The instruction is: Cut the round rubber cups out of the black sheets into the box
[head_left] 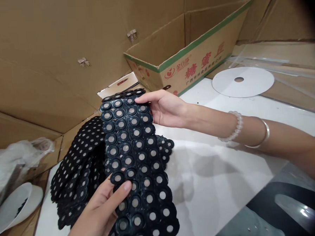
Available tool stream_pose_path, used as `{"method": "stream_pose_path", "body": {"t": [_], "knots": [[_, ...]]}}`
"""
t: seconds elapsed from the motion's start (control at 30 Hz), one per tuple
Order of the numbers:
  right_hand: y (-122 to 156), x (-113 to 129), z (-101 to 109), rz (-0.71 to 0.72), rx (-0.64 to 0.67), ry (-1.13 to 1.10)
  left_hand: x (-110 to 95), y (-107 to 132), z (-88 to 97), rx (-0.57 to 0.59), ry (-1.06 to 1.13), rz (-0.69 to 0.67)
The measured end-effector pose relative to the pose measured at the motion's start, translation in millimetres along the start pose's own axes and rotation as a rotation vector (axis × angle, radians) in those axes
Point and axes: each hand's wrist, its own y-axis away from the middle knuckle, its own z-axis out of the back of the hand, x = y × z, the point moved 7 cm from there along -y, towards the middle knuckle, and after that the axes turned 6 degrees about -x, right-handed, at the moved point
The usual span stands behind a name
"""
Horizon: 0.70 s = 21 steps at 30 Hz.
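My two hands hold up a flexible strip of joined black rubber discs [130, 151], each with a pale grey centre. My right hand [163, 109] grips its upper right edge between thumb and fingers. My left hand [98, 205] pinches its lower left edge, with the fingertips lying across the discs. The strip's lower end hangs past the bottom of the view. Behind it, a heap of similar black disc strips [78, 171] lies at the table's left side. A beaded bracelet [233, 126] and a metal bangle [262, 133] circle my right wrist.
A white table top [209, 157] lies under my hands, with a white disc with a central hole [242, 82] beyond it. A printed cardboard box [194, 59] stands behind. A white bowl [16, 206] and plastic bag [17, 160] sit left; cardboard walls surround the area.
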Motion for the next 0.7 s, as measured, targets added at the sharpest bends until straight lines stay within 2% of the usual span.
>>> {"method": "stream_pose_path", "body": {"t": [0.27,0.4,0.7], "knots": [[-0.1,0.4,-0.7,0.003,0.013,0.005,0.0,-1.1,-2.0,0.028,-0.039,-0.022],[-0.9,0.0,0.6,0.004,0.003,0.015,-1.6,0.3,-0.8,0.012,0.020,-0.042],[-0.2,-3.1,2.8,-0.058,-0.059,0.027,-1.0,-1.7,-2.5,-0.041,0.062,0.012]]}}
